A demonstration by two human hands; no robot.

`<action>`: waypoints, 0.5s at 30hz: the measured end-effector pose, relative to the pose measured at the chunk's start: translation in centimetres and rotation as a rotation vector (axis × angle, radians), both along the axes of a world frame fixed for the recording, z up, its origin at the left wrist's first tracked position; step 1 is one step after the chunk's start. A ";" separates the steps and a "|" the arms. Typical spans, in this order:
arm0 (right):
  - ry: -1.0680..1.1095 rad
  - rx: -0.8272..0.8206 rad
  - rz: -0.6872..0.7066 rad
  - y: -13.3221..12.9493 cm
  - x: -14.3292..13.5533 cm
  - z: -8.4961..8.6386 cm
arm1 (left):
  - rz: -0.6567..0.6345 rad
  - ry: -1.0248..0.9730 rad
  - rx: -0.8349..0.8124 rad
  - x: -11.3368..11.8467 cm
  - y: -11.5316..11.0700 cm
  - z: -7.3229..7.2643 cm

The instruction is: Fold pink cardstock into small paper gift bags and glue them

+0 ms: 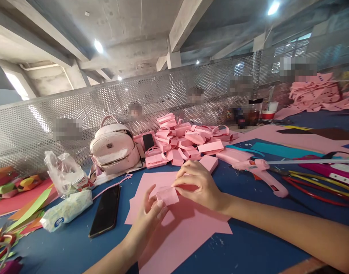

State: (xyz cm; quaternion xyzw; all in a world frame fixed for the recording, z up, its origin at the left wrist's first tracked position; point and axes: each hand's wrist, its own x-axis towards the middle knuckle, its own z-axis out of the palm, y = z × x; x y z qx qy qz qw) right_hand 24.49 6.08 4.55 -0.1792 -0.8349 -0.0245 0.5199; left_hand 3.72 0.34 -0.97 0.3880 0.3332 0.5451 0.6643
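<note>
Both hands hold a small folded pink piece (169,195), paper or thin foam, over pink sheets (188,236) spread on the blue table. My left hand (153,211) pinches its left edge between thumb and fingers. At its upper right corner, the fingertips of my right hand (196,186) close on it. Just behind the right hand lies a pink folded box (210,163). A pink glue gun (261,173) rests on the table to the right of that hand. Left of my left hand is a black phone (105,211).
A heap of pink paper bags (183,140) stands behind the sheets, beside a pale backpack (114,144). Tissues (67,211) and a plastic bag (64,171) lie left. Scissors with yellow and red handles (320,186) and a magenta power strip (331,169) are right. A perforated metal screen (163,91) runs behind.
</note>
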 end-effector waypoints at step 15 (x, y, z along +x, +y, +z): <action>-0.017 0.010 -0.006 0.4 -0.1 -0.4 | 0.009 -0.034 -0.031 0.0 -0.3 0.3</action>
